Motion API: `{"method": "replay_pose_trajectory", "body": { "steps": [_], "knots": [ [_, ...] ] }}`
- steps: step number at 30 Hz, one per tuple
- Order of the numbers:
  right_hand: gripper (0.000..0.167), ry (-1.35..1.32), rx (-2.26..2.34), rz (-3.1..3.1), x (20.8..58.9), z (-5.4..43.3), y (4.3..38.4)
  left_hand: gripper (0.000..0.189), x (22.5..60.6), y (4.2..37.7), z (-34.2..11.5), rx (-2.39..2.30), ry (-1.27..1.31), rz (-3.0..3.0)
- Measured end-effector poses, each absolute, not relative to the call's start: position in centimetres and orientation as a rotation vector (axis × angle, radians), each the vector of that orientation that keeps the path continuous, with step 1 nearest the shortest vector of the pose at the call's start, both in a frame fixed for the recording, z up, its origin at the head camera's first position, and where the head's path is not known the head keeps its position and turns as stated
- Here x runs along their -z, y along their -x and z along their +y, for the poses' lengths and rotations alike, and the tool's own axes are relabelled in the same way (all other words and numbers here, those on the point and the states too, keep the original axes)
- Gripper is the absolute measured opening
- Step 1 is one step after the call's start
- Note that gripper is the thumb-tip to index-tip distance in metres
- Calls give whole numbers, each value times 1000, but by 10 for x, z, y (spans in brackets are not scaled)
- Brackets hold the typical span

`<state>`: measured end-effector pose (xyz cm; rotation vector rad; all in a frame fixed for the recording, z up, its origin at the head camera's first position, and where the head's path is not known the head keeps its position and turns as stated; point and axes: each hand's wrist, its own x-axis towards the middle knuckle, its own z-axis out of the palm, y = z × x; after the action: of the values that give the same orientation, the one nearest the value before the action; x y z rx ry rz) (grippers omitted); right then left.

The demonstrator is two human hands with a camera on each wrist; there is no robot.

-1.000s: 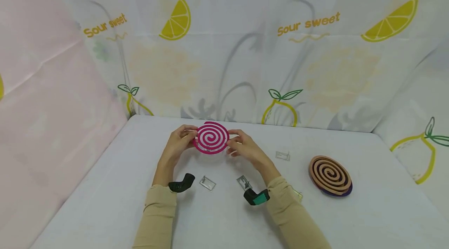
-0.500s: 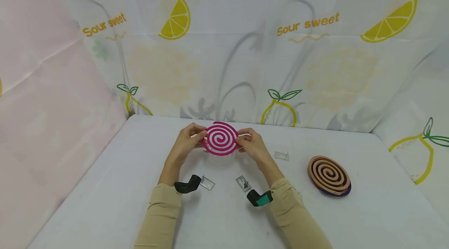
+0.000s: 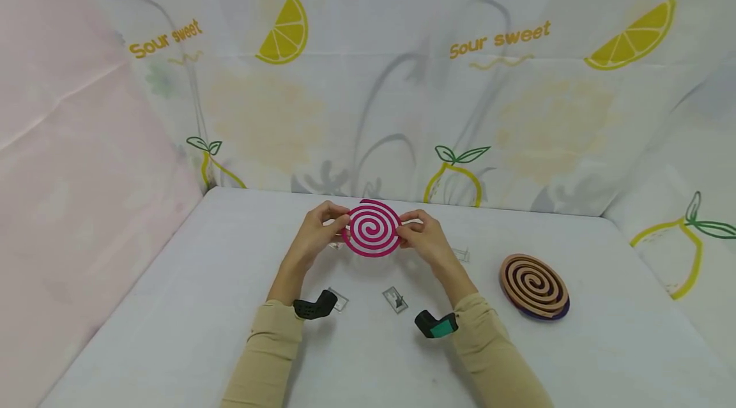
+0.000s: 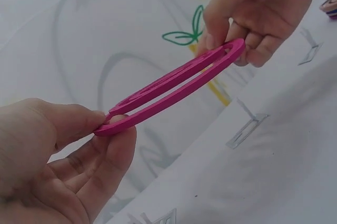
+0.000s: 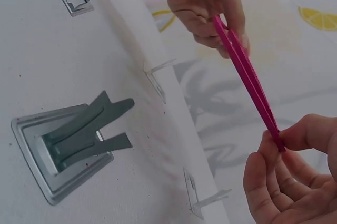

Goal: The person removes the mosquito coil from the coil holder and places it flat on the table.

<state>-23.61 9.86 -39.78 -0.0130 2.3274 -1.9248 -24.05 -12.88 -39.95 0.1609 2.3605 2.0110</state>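
Observation:
A pink mosquito coil (image 3: 372, 254) is held up above the white table, its spiral face toward the head camera. My left hand (image 3: 317, 234) pinches its left edge between thumb and fingers. The opposite edge is pinched by my right hand (image 3: 430, 239). Seen nearly edge-on in the left wrist view, the coil (image 4: 179, 92) has its outer strand slightly apart from the inner turns. In the right wrist view, a metal coil stand (image 5: 79, 139) with a raised forked tongue lies on the table below the coil.
More metal stands lie around: one (image 3: 395, 299) in front of the hands, another (image 3: 340, 301) by the left wrist, one (image 3: 462, 255) behind the right wrist. A stack of brown and purple mosquito coils (image 3: 535, 287) sits at the right. Printed cloth (image 3: 368, 101) stands behind.
Both hands have moved to the right with the pink coil between them, which stays upright. The stands and the stack of coils have stayed where they were on the table.

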Motion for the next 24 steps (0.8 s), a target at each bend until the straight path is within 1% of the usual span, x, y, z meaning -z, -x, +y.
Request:
{"method": "replay_pose_trajectory", "body": {
  "steps": [10,24],
  "knots": [
    [26,-13,1883,2376,398,115,233,25,404,239,-108,-2031,-175,2369],
    [29,-58,1824,2394,398,133,233,23,409,239,-91,-2049,-170,2339]
  ]
}}
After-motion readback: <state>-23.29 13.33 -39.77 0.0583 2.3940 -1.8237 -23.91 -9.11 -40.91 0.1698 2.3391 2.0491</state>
